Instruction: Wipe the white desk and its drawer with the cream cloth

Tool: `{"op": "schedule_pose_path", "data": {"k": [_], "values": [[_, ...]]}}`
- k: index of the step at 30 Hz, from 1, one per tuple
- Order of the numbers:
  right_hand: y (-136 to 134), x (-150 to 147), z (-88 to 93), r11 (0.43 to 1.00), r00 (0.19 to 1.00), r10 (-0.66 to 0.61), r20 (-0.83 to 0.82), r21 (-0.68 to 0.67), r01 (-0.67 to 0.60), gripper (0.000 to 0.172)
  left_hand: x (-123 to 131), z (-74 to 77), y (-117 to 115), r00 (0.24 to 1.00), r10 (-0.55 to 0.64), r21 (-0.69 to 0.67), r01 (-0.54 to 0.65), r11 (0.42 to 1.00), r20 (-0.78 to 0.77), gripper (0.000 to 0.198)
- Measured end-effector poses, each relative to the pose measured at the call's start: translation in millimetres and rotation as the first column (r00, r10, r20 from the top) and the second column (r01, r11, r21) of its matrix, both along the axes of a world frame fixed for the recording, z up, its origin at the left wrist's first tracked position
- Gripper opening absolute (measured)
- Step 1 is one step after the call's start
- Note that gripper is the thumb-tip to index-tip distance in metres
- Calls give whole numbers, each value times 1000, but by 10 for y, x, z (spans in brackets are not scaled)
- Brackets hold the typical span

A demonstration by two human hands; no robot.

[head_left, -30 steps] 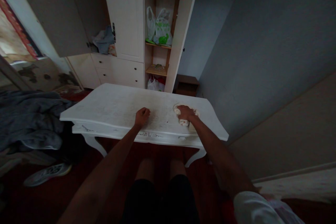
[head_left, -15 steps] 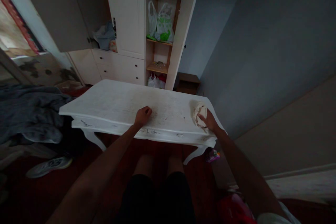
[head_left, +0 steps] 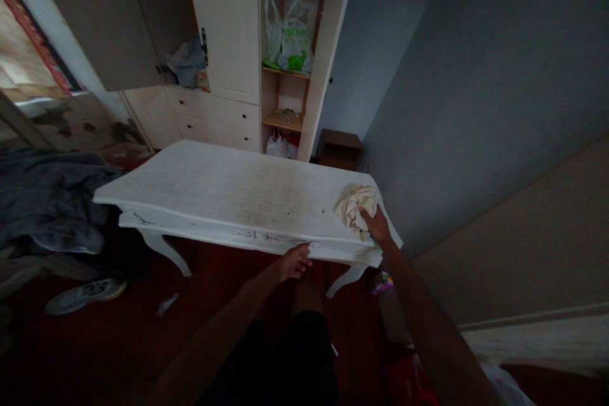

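Note:
A white table (head_left: 228,187) with curved legs and a smudged top stands in front of me. My right hand (head_left: 375,225) presses a crumpled cream cloth (head_left: 353,206) onto the table's near right corner, fingers closed on it. My left hand (head_left: 295,261) hangs just below the table's front edge, fingers loosely curled, holding nothing that I can see.
A white wardrobe (head_left: 228,38) with an open shelf holds plastic bags (head_left: 288,38) behind the table. A grey blanket (head_left: 47,203) lies at the left, a sneaker (head_left: 83,295) on the red floor. A small brown stand (head_left: 339,149) and a grey wall are at the right.
My left hand has come off the tabletop and dropped below the front edge. My right hand has slid the cloth from mid-table to the right corner.

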State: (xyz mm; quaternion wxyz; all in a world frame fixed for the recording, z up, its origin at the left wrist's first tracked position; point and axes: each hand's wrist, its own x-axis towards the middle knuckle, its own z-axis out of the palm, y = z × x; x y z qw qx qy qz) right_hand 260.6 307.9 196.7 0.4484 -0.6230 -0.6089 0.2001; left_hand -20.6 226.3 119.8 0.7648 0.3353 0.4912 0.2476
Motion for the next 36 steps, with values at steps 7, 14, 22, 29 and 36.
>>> {"op": "schedule_pose_path", "data": {"k": [7, 14, 22, 29, 36], "values": [[3, 8, 2, 1000, 1000, -20, -20, -3, 20, 59, 204, -7, 184, 986, 88, -142, -67, 988, 142, 41], [30, 39, -19, 1000, 999, -10, -52, -7, 10, 60, 247, -48, -115, 982, 165, -127, -152, 980, 96, 40], [56, 71, -70, 1000, 997, 14, -80, 21, -12, 57, 256, -173, -1048, 976, 193, -102, -182, 978, 105, 52], [50, 71, -69, 1000, 998, 12, -66, 9, -12, 58, 370, -427, -1598, 952, 282, -66, -276, 959, 115, 57], [29, 65, -41, 1000, 999, 2, -37, 18, -1, 61, 304, -655, -1963, 949, 273, -155, -249, 956, 158, 61]]}}
